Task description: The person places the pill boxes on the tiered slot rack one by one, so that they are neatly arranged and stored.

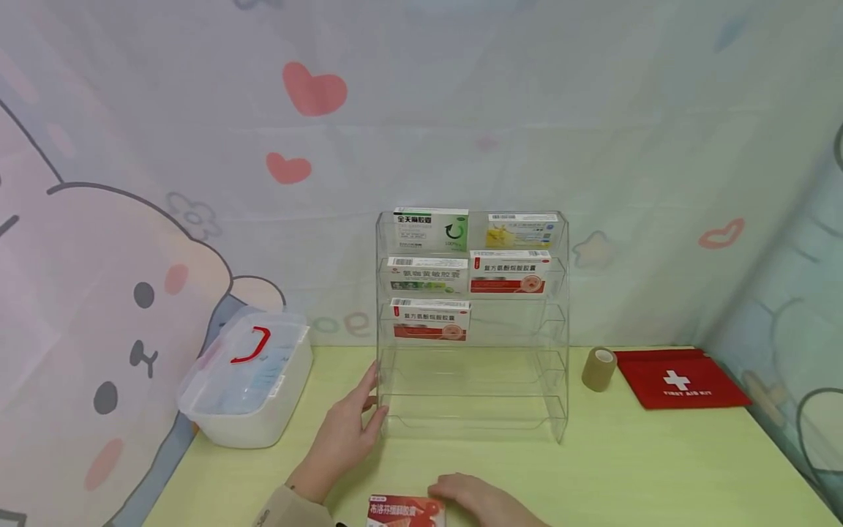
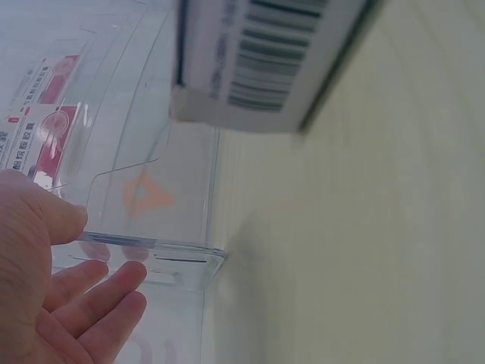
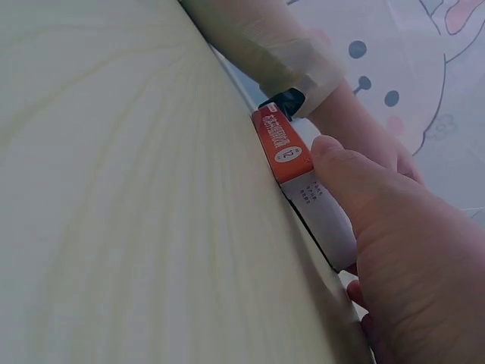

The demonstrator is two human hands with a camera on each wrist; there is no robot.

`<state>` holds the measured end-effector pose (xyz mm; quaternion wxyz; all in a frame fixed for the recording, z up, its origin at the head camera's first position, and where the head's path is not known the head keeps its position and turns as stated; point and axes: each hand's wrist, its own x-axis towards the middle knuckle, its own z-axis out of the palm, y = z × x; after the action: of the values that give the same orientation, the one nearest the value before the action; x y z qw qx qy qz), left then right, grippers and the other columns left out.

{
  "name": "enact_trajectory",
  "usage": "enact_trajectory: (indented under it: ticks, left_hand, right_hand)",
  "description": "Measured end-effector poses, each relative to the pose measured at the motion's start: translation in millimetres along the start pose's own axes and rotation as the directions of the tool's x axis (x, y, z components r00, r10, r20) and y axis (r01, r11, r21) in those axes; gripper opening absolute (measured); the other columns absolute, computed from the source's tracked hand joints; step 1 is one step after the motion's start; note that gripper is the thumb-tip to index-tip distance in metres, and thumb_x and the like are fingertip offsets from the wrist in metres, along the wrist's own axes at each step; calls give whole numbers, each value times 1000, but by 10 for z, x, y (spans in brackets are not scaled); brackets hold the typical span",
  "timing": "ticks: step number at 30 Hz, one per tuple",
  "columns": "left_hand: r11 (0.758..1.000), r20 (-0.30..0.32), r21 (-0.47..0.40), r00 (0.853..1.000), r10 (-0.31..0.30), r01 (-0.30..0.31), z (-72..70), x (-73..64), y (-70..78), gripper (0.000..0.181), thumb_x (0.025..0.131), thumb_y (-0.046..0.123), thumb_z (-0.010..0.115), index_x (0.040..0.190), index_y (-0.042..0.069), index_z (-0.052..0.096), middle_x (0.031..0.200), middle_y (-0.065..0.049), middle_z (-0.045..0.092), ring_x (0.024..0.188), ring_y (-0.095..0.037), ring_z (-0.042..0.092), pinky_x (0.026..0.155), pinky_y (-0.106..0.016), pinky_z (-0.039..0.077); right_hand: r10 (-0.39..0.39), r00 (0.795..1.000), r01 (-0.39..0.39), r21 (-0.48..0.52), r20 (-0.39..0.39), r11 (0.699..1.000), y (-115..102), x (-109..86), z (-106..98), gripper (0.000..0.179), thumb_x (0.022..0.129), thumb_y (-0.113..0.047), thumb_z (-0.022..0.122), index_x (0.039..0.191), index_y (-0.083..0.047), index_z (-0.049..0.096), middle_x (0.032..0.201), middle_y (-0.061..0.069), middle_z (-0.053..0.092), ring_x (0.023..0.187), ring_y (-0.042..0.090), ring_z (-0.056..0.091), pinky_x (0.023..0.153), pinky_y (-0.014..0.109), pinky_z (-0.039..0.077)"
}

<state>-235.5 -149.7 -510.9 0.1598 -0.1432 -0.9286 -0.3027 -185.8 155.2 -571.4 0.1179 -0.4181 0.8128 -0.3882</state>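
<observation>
A clear tiered display rack [image 1: 474, 421] stands on the table, several medicine boxes in its upper tiers. My left hand [image 1: 345, 432] holds its left side near the base; in the left wrist view the thumb lies at the panel's front edge and the fingers [image 2: 106, 303] along the outer side. Low in the head view is a red and white medicine box [image 1: 405, 510], cut off by the frame. My right hand [image 1: 484, 501] grips its right end, the thumb [image 3: 341, 171] against it and other fingertips partly hidden behind. A barcoded end of a box [image 2: 265, 68] looms close in the left wrist view.
To the left stands a white lidded case [image 1: 246, 395] with a red handle. A tan tape roll [image 1: 599, 369] and a red first aid pouch [image 1: 681, 378] lie to the right of the rack. A printed cloth [image 1: 461, 110] hangs behind the table.
</observation>
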Motion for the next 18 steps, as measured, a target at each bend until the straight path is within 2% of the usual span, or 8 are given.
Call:
enact_trajectory:
  ticks: [6,11,13,18]
  left_hand:
    - [1000,1,-2,1000,4,-4,-2,0,-25,83,106,14,73,176,12,28,156,-18,66,118,-29,81,104,-50,64]
    - [1000,-6,1,1000,18,-18,4,4,-30,83,105,14,74,175,10,29,155,-19,66,117,-29,81,105,-51,64]
    - [1000,-10,3,1000,25,-25,8,1,-34,83,105,14,75,175,9,30,154,-19,67,116,-29,81,105,-50,64]
    - [1000,-13,-2,999,30,-30,11,2,-31,82,105,14,75,174,8,31,154,-19,67,116,-29,82,104,-49,64]
  right_hand:
    - [-150,989,151,-130,13,980,142,65,6,58,103,-38,71,154,-11,61,155,18,65,149,31,59,120,45,54]
    - [-152,988,152,-155,8,976,116,62,1,60,103,-39,72,154,-10,61,154,19,65,148,32,59,119,46,55]
    - [-145,989,143,-138,-5,980,115,50,8,61,102,-40,73,155,-11,61,155,18,65,149,33,59,120,48,55]
    - [-132,990,134,36,-51,990,147,22,25,63,102,-38,76,158,-16,59,155,6,66,146,21,62,123,42,52]
